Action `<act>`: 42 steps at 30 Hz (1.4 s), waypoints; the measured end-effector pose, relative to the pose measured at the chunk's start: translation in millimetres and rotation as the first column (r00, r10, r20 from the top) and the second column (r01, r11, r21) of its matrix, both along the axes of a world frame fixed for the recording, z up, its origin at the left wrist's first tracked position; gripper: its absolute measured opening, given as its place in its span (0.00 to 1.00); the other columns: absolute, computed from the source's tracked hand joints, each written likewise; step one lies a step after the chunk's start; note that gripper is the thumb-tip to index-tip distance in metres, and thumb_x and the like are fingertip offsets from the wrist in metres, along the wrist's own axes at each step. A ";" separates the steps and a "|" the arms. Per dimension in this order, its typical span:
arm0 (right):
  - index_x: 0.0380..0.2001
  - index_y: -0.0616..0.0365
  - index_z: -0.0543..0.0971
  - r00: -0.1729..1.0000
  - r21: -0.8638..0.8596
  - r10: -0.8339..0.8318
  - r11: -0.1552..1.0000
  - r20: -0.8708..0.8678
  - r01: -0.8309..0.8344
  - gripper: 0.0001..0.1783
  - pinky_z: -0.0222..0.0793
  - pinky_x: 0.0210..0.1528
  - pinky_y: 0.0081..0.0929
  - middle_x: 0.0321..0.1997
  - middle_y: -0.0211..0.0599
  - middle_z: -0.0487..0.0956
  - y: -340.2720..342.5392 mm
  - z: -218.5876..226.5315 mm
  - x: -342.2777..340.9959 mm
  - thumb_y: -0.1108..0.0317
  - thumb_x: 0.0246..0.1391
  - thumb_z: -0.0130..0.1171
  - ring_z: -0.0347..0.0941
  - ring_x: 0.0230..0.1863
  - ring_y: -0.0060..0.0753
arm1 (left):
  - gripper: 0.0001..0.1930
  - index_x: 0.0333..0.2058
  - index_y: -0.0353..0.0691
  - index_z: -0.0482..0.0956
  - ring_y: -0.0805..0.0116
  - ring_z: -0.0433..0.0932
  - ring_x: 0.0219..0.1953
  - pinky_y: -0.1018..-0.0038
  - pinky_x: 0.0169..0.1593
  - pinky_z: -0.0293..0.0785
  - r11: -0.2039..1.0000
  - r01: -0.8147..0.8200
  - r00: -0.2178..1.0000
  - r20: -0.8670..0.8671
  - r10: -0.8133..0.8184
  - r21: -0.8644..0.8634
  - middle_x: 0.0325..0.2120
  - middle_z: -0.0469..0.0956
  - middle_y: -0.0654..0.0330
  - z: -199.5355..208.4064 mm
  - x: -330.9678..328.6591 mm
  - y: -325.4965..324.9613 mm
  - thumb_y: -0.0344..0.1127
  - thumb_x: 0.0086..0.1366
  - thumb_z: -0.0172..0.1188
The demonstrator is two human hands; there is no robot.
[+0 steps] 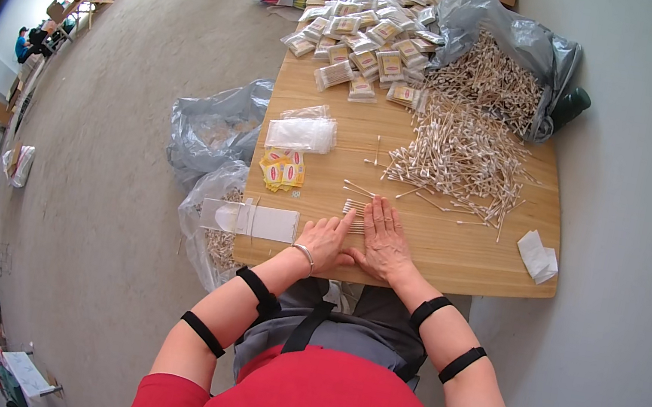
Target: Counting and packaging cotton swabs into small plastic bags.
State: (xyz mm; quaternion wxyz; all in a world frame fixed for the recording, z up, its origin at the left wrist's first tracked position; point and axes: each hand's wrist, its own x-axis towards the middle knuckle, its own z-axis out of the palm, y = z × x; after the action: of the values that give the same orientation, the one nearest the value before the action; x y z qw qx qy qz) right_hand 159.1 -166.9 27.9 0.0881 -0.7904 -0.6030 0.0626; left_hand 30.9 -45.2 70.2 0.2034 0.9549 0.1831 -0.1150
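Note:
A small row of cotton swabs (356, 208) lies on the wooden table close in front of me. My right hand (385, 244) rests flat along the right ends of the row, fingers stretched out and held side by side. At the row's left end is my left hand (324, 242), its index finger extended against the swabs and its thumb near the right hand. Neither hand grips anything. Part of the row is hidden under the fingers. Beyond the hands, a large heap of loose swabs (460, 157) spills from a grey plastic bag (498, 16).
On the table's left are a white tray-like holder (274, 224), yellow printed cards (283, 170) and clear plastic sleeves (302, 133). Filled swab packets (369, 41) pile up at the far end. A white tissue (538, 257) lies right. Plastic bags (216, 132) stand beside the table's left edge.

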 end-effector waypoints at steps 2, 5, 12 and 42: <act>0.65 0.67 0.44 1.000 0.001 0.002 1.000 0.010 -0.002 0.56 0.27 0.71 0.40 0.71 0.53 0.40 0.4 -0.5 0.0 0.37 0.47 0.53 0.31 0.72 0.48 | 0.48 0.64 0.43 0.47 0.54 0.69 0.50 0.58 0.51 0.63 0.999 -0.002 0.999 -0.041 0.000 -0.044 0.48 0.69 0.53 2.0 3.3 3.4 0.52 0.51 0.65; 0.65 0.67 0.44 1.000 0.007 0.005 1.000 0.020 -0.005 0.57 0.27 0.71 0.41 0.71 0.53 0.40 0.4 -1.2 0.1 0.37 0.46 0.54 0.31 0.72 0.49 | 0.48 0.64 0.43 0.47 0.50 0.68 0.53 0.56 0.53 0.62 0.996 0.000 0.998 -0.059 -0.005 -0.088 0.50 0.68 0.50 3.7 4.3 5.4 0.51 0.51 0.65; 0.64 0.67 0.46 1.000 0.047 0.007 0.999 0.017 -0.008 0.56 0.28 0.71 0.41 0.70 0.53 0.41 -0.4 -1.4 -0.1 0.38 0.45 0.55 0.34 0.72 0.49 | 0.50 0.64 0.42 0.46 0.50 0.68 0.54 0.57 0.53 0.63 0.996 0.001 0.998 -0.063 -0.007 -0.094 0.51 0.68 0.48 -1.5 5.2 8.2 0.50 0.48 0.68; 0.63 0.69 0.48 1.000 0.034 0.008 0.999 0.023 -0.009 0.54 0.30 0.71 0.41 0.70 0.55 0.43 -0.2 3.4 -0.3 0.36 0.47 0.52 0.34 0.72 0.50 | 0.38 0.58 0.40 0.58 0.46 0.72 0.47 0.64 0.50 0.69 0.954 -0.081 0.963 0.225 0.150 -0.290 0.42 0.73 0.41 -22.3 26.2 47.1 0.37 0.50 0.68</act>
State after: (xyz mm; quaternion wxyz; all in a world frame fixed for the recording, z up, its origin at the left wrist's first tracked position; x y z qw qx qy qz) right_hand 158.7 -167.1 31.3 0.0942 -0.7869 -0.6083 0.0436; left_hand 57.1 2.0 47.9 0.3628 0.9113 0.1945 -0.0087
